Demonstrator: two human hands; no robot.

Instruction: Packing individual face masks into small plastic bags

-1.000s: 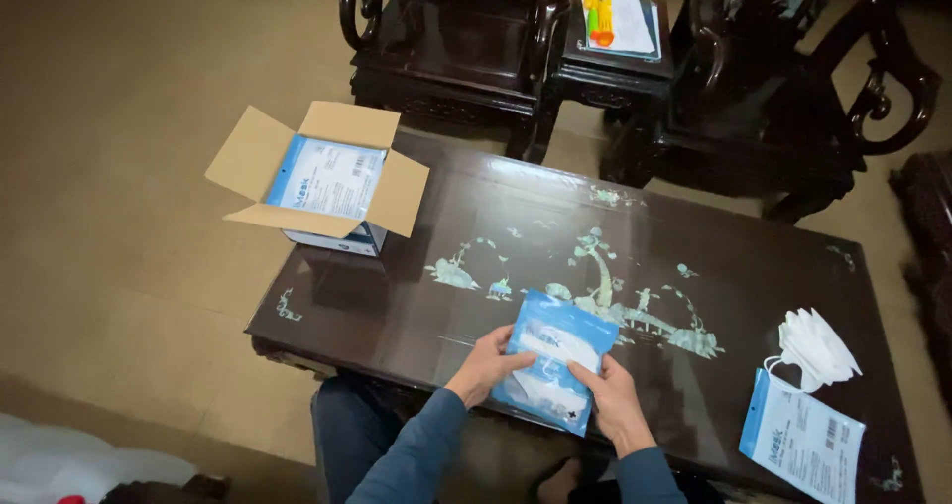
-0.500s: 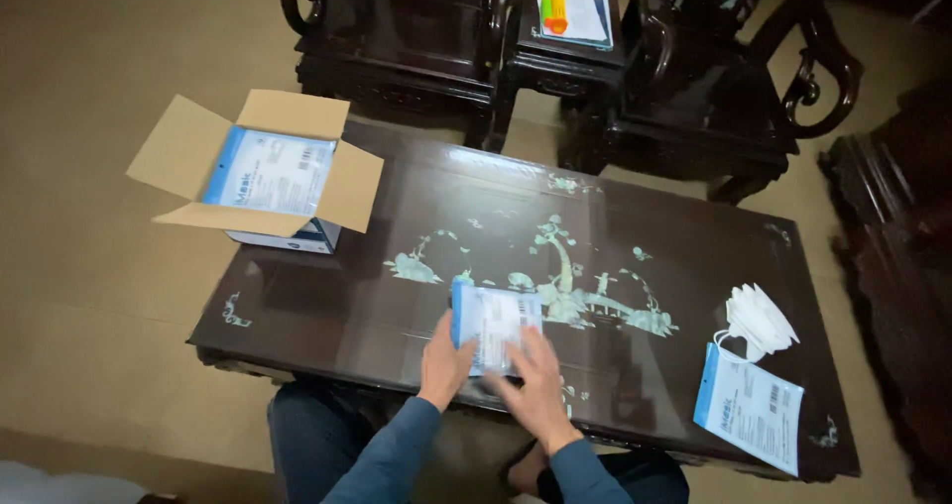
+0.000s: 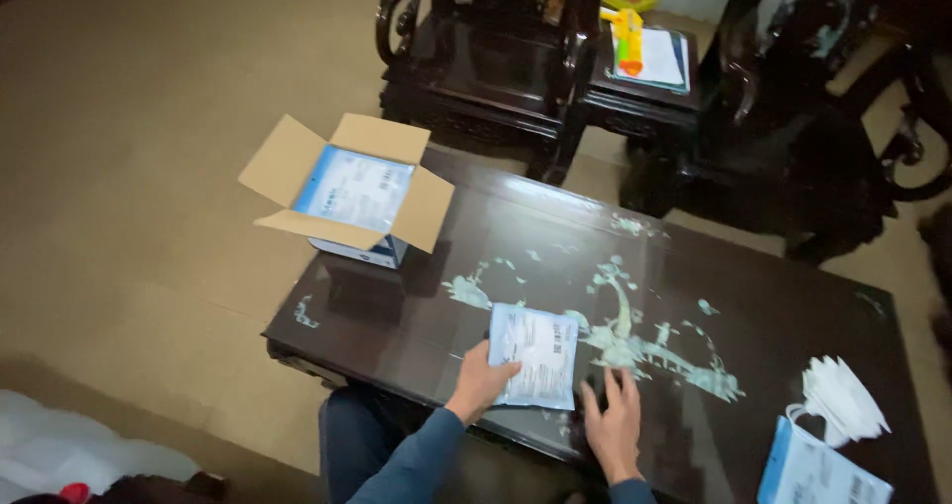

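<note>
Packet (image 3: 535, 353), pale blue and white with printed panels, lies flat on the near part of your dark table (image 3: 555, 236), just ahead of the front edge and beside the pale inlaid tree pattern (image 3: 625, 336). Your left hand (image 3: 483, 377) rests on the packet's near left corner, thumb and fingers closed lightly on its edge, so it has hold of the packet. Your right hand (image 3: 613, 420) lies just to the right of the packet, palm down on the table top with fingers spread; it holds nothing, and whether its fingertips touch the packet's edge cannot be told. Both sleeves are dark blue.

At the table's far left corner stands an open cardboard box (image 3: 347, 187), flaps folded outward, with a similar blue and white packet lying face up inside. At the right end of the table sits a stack of white face masks (image 3: 841, 395), and just in front of it a second flat blue and white packet (image 3: 818, 469), partly cut off by the picture's lower edge. Beyond the table stand dark carved wooden chairs (image 3: 486, 63), and between them a small side table (image 3: 650, 68) carries a flat white sheet and a yellow and orange object
</note>
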